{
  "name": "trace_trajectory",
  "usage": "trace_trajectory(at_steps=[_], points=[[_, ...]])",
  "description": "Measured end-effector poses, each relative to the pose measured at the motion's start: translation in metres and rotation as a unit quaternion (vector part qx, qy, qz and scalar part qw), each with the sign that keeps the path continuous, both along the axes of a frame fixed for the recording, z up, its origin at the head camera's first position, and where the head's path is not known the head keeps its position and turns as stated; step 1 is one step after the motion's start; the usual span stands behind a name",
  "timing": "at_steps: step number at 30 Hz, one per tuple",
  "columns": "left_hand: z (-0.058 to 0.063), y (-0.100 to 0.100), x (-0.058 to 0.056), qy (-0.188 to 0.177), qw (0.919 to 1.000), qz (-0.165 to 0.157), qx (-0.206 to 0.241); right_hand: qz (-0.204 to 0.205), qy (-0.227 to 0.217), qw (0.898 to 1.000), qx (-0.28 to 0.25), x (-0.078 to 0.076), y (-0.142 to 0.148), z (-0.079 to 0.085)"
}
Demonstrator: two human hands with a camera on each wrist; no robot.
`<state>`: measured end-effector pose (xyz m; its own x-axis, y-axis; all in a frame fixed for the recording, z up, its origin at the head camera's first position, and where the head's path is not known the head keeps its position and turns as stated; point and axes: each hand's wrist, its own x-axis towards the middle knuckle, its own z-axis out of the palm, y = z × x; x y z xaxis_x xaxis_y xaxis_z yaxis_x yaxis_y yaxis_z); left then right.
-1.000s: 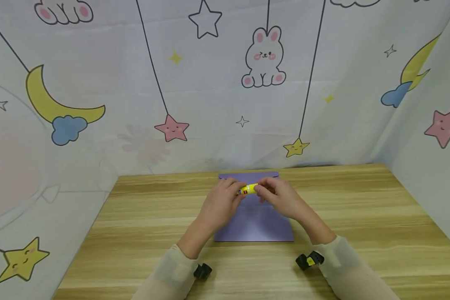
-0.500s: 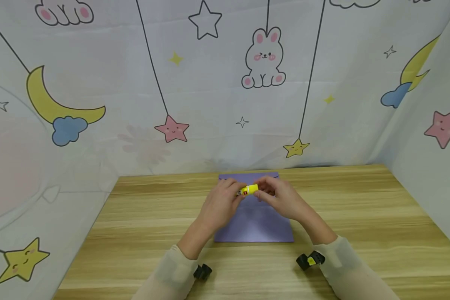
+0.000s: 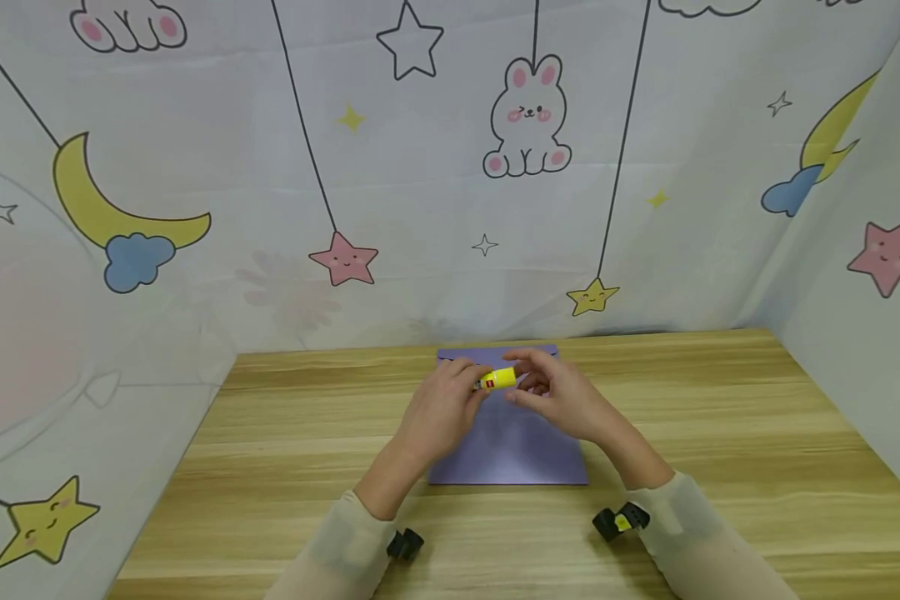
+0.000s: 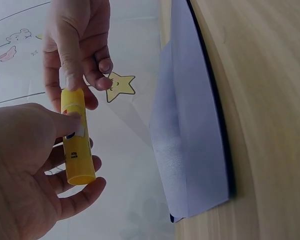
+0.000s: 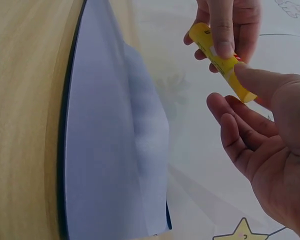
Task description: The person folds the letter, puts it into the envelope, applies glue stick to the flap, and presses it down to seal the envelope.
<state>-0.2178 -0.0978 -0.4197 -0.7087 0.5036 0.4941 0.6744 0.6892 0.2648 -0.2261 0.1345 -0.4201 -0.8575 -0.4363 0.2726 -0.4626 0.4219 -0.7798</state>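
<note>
My left hand (image 3: 437, 410) grips a yellow glue stick (image 3: 501, 378) above a purple envelope (image 3: 513, 446). In the left wrist view, its thumb lies over the label of the glue stick (image 4: 79, 162), and the fingers wrap behind. The cap is on the end towards my right hand (image 3: 570, 402). That hand hovers just beside the cap, fingers loosely bent and parted; the right wrist view shows its thumb (image 5: 262, 82) over the cap end, whether touching I cannot tell. The envelope's flap (image 4: 165, 150) stands slightly raised, with a whitish patch on it.
The envelope lies on a wood-grain table (image 3: 285, 467), near its far edge. Behind the table hangs a white cloth (image 3: 420, 167) printed with stars, moons and a rabbit. Black wrist cameras (image 3: 405, 544) sit by both sleeves.
One second ago my right fingers pinched the cap end of the glue stick. They have since spread and let go of it. The left hand has kept its grip with hardly any movement.
</note>
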Motion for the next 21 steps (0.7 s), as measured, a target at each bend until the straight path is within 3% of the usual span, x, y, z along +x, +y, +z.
trace_trajectory(at_steps=[4,10,21], points=[[-0.0008,0.0007,-0.0002,-0.004,1.0,0.0,-0.007,0.005,0.008,1.0,-0.008,-0.0002,0.0003,-0.0014],[-0.0014,0.0017,-0.0002,-0.009,1.0,-0.004,-0.002,0.013,-0.014,1.0,-0.013,0.0001,0.0007,-0.0016],[-0.0006,0.0025,0.0004,0.001,0.9999,-0.012,-0.007,0.013,-0.023,0.999,0.025,-0.001,0.0023,-0.0008]])
